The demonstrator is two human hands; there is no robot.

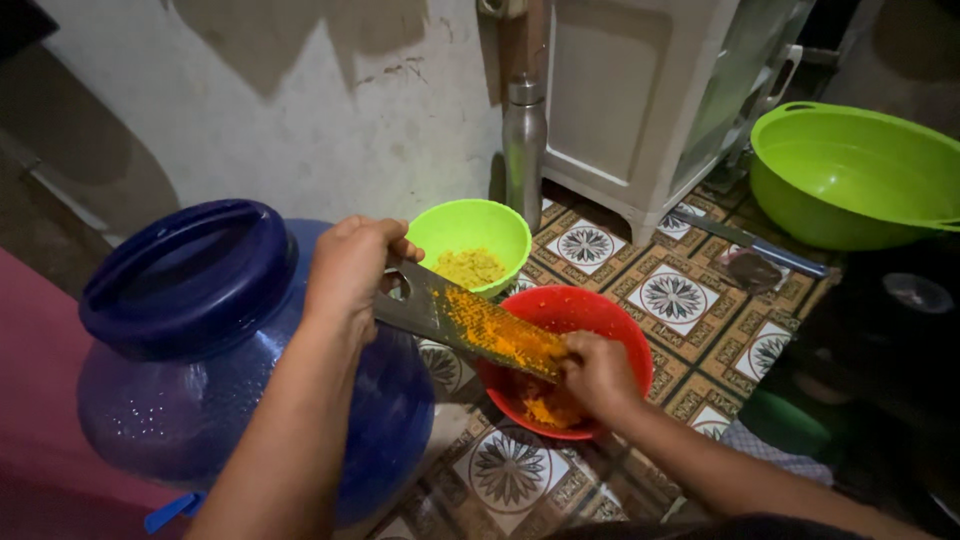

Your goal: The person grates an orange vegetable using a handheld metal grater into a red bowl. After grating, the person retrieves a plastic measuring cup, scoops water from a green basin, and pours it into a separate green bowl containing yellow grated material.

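Orange-smeared grater (470, 325) gripped by left hand (350, 265); right hand (598, 372) pinches something unclear over red bowl (620, 320)

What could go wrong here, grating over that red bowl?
1. The right hand presses straight onto the flat metal grater, so fingertips could get scraped.
2. The left hand holds the grater slanted in the air above the red bowl; it could slip.
3. Orange gratings may fall past the rim onto the patterned floor.

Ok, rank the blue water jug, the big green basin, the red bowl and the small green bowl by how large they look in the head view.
1. blue water jug, nearest the camera
2. big green basin
3. red bowl
4. small green bowl, though it sits farther back than the red one
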